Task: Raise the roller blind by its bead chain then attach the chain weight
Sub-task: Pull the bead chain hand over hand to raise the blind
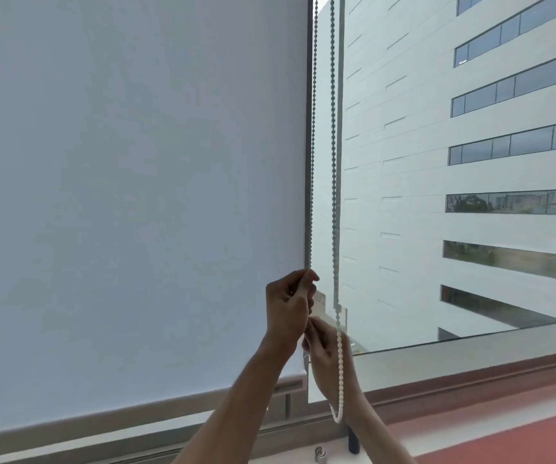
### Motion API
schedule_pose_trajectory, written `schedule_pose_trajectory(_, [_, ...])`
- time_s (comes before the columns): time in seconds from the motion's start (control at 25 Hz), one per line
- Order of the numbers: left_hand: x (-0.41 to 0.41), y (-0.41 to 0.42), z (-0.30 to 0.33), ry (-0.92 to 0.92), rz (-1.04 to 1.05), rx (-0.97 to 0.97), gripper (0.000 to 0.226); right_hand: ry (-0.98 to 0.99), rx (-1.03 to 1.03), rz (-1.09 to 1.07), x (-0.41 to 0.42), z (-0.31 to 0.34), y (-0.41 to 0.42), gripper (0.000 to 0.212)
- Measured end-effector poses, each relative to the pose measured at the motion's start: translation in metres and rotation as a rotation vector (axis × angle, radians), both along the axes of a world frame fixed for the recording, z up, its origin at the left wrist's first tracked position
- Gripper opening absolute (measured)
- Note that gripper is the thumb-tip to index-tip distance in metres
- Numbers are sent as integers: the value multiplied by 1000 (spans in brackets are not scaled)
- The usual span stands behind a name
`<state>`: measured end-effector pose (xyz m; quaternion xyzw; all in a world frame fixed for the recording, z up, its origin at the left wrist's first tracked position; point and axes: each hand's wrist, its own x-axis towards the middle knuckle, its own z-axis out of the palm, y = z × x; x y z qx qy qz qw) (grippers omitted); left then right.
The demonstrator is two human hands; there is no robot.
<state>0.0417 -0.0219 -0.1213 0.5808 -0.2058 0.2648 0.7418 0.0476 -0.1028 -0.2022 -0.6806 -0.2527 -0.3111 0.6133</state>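
The pale grey roller blind (136, 195) hangs down almost to the sill, its bottom bar (119, 411) just above the frame. The bead chain (335, 162) runs as two strands along the blind's right edge and ends in a white loop (337, 417) near the sill. My left hand (288, 306) is closed on the left strand at about sill-plus-forearm height. Directly under it, my right hand (328, 358) pinches the same strand with its fingertips, while the right strand hangs in front of that hand. A dark cylindrical piece (353, 442), possibly the chain weight, stands on the sill.
A small metal fitting (319, 455) sits on the sill below the hands. The window frame (470, 360) and a reddish ledge (504, 437) run to the right. Through the glass I see a white building (470, 195).
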Motion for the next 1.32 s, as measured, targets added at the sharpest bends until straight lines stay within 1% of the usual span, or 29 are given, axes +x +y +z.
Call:
schedule_pose_trajectory(0.08, [-5, 3, -10, 26, 1, -23, 31, 80, 64, 113, -8, -8, 6, 29])
schedule_pose_trajectory(0.16, [-8, 5, -11, 47, 13, -31, 29, 132, 52, 171, -14, -1, 6, 27])
schedule_pose_trajectory(0.24, [-10, 6, -6, 62, 11, -13, 30, 98, -79, 73, -16, 16, 0, 26])
schedule_pose_trajectory(0.32, [-12, 7, -3, 34, 20, 24, 29, 63, -130, -68, -18, 46, -7, 23])
schedule_pose_trajectory(0.36, [-13, 7, -2, 11, 32, 52, 27, 44, -95, -121, -19, 66, -11, 23])
schedule_pose_trajectory(0.44, [-16, 7, -1, -7, 57, 117, 23, 12, 10, -161, -19, 111, -14, 24])
schedule_pose_trajectory(0.6, [-18, 10, 18, 77, 18, 242, 17, -99, 15, -22, -19, 205, -10, 18])
schedule_pose_trajectory(0.68, [-17, 11, 38, 102, -42, 317, 18, -166, 29, 23, -20, 243, -8, 21])
schedule_pose_trajectory(0.76, [-18, 10, 64, 99, -50, 406, 19, -182, 71, 29, -19, 276, -7, 20])
schedule_pose_trajectory(0.84, [-19, 8, 95, 80, -62, 439, 16, -159, 123, 38, -19, 302, -6, 18])
schedule_pose_trajectory(0.92, [-23, 5, 128, 65, -82, 422, 16, -136, 144, 57, -18, 322, -4, 20])
schedule_pose_trajectory(1.04, [-29, 1, 177, 17, -77, 317, 16, -135, 150, 73, -20, 347, -4, 21])
schedule_pose_trajectory(1.12, [-31, -2, 204, -33, 0, 214, 18, -164, 138, 55, -24, 360, -3, 20])
schedule_pose_trajectory(1.2, [-31, -5, 226, -66, 72, 122, 15, -200, 153, 13, -27, 369, -2, 18])
schedule_pose_trajectory(1.28, [-28, -6, 244, -100, 67, 37, 14, -213, 208, -19, -29, 377, -1, 19])
schedule_pose_trajectory(1.32, [-25, -7, 250, -124, 82, 10, 17, -202, 244, -4, -30, 380, 0, 19])
